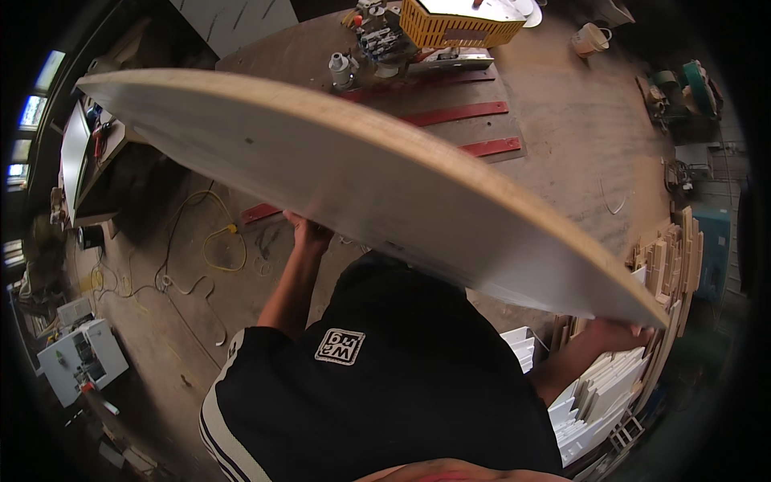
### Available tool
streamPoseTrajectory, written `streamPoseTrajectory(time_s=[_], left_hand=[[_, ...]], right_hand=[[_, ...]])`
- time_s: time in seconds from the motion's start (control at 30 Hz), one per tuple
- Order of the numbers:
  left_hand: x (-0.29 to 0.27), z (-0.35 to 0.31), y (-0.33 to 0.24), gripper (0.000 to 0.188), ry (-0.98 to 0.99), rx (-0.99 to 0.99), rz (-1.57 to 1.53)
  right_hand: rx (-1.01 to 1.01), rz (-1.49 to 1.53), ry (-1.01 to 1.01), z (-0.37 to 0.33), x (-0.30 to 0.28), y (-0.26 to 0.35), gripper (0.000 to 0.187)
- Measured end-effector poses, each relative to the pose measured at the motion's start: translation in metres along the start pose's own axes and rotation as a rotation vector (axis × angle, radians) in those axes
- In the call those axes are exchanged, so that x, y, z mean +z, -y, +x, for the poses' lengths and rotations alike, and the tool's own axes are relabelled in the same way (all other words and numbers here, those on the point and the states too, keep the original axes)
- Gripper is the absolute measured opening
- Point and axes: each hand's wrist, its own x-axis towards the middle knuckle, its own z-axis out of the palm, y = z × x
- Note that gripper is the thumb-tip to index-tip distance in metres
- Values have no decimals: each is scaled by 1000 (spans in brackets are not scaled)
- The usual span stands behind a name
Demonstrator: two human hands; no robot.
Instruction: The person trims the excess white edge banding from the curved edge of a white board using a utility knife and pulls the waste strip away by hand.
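A large white panel (361,185) with a bare tan edge stretches across the view in front of me, tilted down toward the right. My left hand (309,231) is at its lower edge near the middle, its fingers partly hidden by the panel. Around the panel's lower right corner, my right hand (618,333) is closed and slightly blurred. Both hands hold the panel off the floor, above red strips (458,113) on a low brown work surface.
A yellow crate (458,28) stands beyond the panel, beside a white spray-gun-like cup (343,71) and metal tools. A bucket (590,38) is at far right. Stacked boards (598,394) lie at my right. Yellow cable (225,249) loops over the floor at left, near a white machine (80,361).
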Motion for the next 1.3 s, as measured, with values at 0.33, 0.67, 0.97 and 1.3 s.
streamPoseTrajectory(time_s=[0.33, 0.67, 0.97, 1.3], left_hand=[[-39, -119, 85, 81, -627, 190, -3], [-75, -144, 118, 73, -856, 229, 153], [-58, -148, 96, 66, -952, 150, 283], [-21, -158, 29, 46, -768, -686, 1351]], right_hand=[[435, -462, 182, 118, 22, -267, 52], [724, -909, 76, 112, 2, -403, 67], [-293, -1421, 579, 87, 5, -453, 57], [-487, -1504, 969, -24, 151, -511, 68]])
